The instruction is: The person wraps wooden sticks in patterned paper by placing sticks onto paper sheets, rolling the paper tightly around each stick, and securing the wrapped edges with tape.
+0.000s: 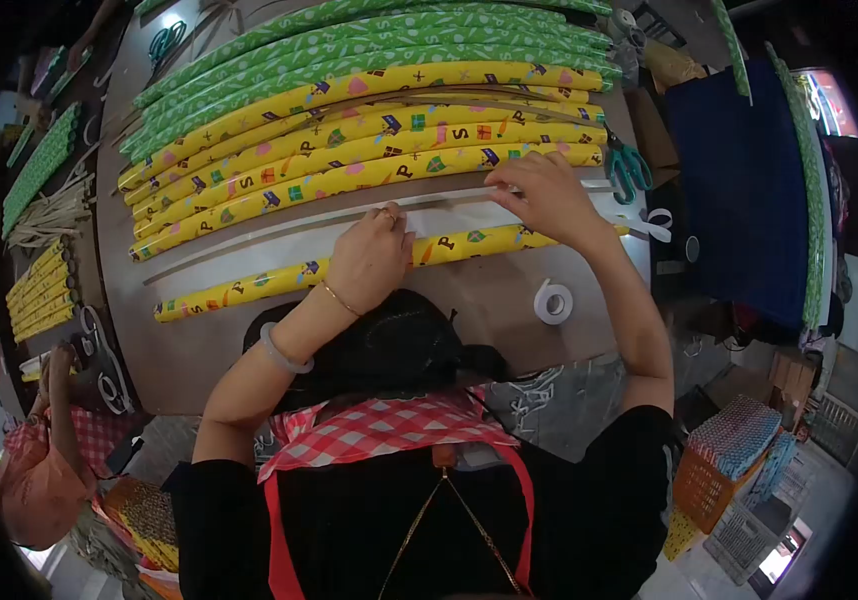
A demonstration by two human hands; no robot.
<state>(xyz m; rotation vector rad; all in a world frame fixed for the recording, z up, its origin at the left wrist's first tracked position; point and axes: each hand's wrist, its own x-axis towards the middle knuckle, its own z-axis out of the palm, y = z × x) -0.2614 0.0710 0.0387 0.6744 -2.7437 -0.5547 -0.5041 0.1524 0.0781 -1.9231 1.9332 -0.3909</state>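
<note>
My left hand (374,250) is closed, its fingertips pinching a long thin brown strip (269,240). That strip lies lengthwise over a white sheet on the table. My right hand (549,200) is curled at the strip's right part, thumb and forefinger bent around it. Close below both hands lies a single yellow patterned roll (249,290), partly covered by my left hand. Just above them several yellow patterned rolls (349,180) lie side by side. A roll of white tape (553,302) rests below my right forearm.
Green patterned rolls (369,50) lie at the table's far side. Teal-handled scissors (629,170) are at the right edge, another pair (167,42) at the back left. A black bag (389,345) sits at the near edge. Another person (49,470) works at left. Crates (704,485) stand right.
</note>
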